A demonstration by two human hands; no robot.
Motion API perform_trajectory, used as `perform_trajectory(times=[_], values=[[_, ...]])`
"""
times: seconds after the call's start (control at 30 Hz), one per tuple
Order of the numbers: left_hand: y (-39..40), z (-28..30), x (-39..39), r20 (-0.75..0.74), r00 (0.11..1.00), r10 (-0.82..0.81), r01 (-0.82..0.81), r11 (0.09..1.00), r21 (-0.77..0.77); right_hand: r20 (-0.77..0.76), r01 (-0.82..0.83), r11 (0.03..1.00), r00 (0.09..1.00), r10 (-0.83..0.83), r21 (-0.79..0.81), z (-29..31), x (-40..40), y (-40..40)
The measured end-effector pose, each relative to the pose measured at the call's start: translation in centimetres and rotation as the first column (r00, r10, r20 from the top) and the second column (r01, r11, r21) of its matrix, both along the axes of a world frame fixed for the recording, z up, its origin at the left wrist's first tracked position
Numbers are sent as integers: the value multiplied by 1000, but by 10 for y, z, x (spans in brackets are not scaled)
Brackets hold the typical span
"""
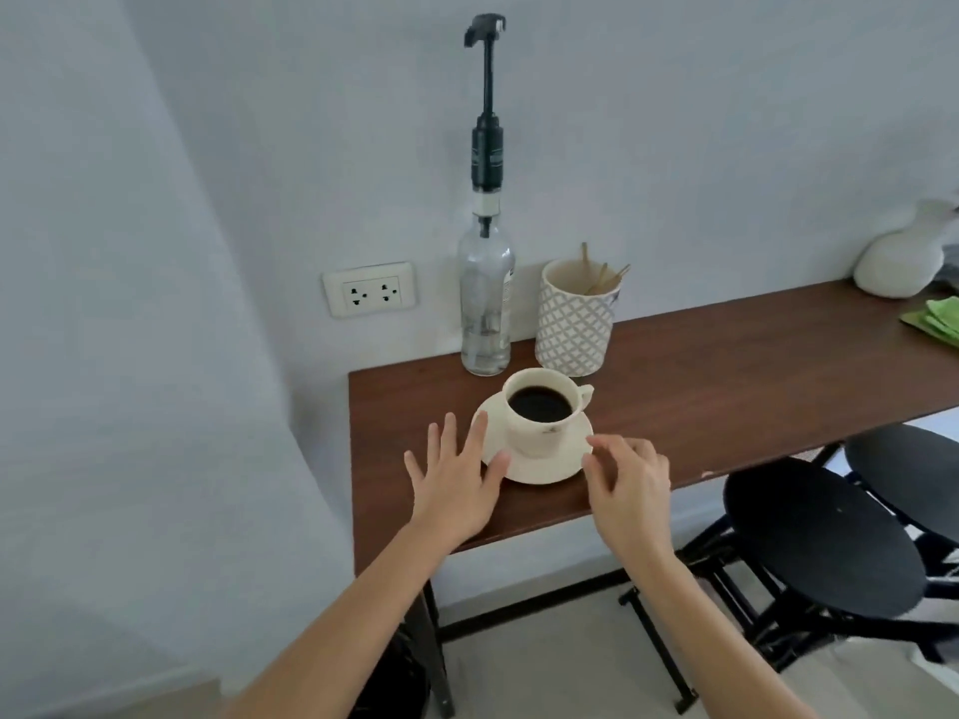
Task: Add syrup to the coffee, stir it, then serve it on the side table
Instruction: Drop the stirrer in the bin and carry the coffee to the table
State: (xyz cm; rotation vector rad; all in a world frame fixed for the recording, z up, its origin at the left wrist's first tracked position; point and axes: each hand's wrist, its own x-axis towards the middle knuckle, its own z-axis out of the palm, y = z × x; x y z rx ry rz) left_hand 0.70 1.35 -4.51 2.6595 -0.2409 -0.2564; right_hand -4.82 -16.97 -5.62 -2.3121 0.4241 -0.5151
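Observation:
A cream cup full of black coffee stands on a cream saucer near the left end of a dark wooden table. Behind the cup stands a clear syrup bottle with a tall black pump. Right of the bottle, a patterned mug holds wooden stir sticks. My left hand is spread, fingers at the saucer's left rim. My right hand hovers with curled fingers at the saucer's right rim. Neither hand holds anything.
Two black round stools stand under the table at the right. A white rounded object and green packets lie at the table's far right. A wall socket sits left of the bottle.

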Motion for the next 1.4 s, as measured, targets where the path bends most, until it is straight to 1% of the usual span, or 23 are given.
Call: perform_trajectory(times=[0.1, 0.17, 0.27, 0.37, 0.4, 0.47, 0.57, 0.63, 0.73, 0.83, 0.87, 1.0, 1.07, 1.13, 1.2, 1.27, 1.4], values=[[-15, -5, 2, -29, 997, 68, -65, 995, 76, -108, -58, 992, 993, 46, -112, -9, 15, -11], [-19, -5, 0, -23, 994, 103, -100, 989, 107, -135, -95, 979, 988, 70, -182, -14, 18, -13], [-22, -2, -6, -18, 991, 129, -126, 983, 135, -101, -102, 965, 992, 80, -240, -21, 16, -12], [-24, 1, -16, -13, 992, 129, -126, 981, 149, -39, -77, 971, 997, 70, -227, -27, 7, -12], [-24, 2, -19, -19, 992, 121, -117, 981, 153, -21, -70, 976, 998, 67, -206, -27, 3, -11], [-21, 1, -24, -29, 995, 96, -91, 984, 154, -5, -74, 991, 997, 74, -112, -24, -3, -11], [-17, -1, -33, -31, 998, 58, -54, 989, 134, 5, -94, 990, 996, 94, 104, -11, -10, -15], [-13, -1, -39, -25, 999, 36, -32, 993, 116, -27, -111, 969, 992, 120, 219, -4, -17, -19], [-10, -1, -42, -33, 999, 2, 2, 994, 111, -117, -114, 936, 980, 161, 332, 3, -29, -20], [-7, 0, -40, -44, 999, -23, 28, 993, 113, -131, -104, 853, 972, 197, 511, 11, -33, -16], [-7, 1, -39, -50, 998, -31, 36, 993, 113, -130, -101, 829, 970, 204, 550, 13, -32, -16], [-3, 4, -34, -69, 996, -61, 70, 989, 133, -137, -99, 807, 966, 217, 583, 8, -27, -18], [-1, 5, -34, -74, 994, -78, 87, 986, 141, -132, -106, 779, 963, 235, 617, 1, -26, -19], [-1, 5, -36, -77, 993, -92, 102, 985, 140, -92, -130, 711, 960, 265, 691, -4, -27, -18], [-1, 5, -40, -84, 991, -108, 119, 984, 135, -42, -148, 614, 958, 285, 775, -4, -30, -15], [-2, 4, -43, -94, 989, -117, 128, 984, 125, 4, -164, 558, 961, 277, 814, -5, -33, -12], [-1, 3, -47, -105, 988, -109, 119, 989, 92, 37, -158, 558, 974, 222, 815, -7, -40, -8]])
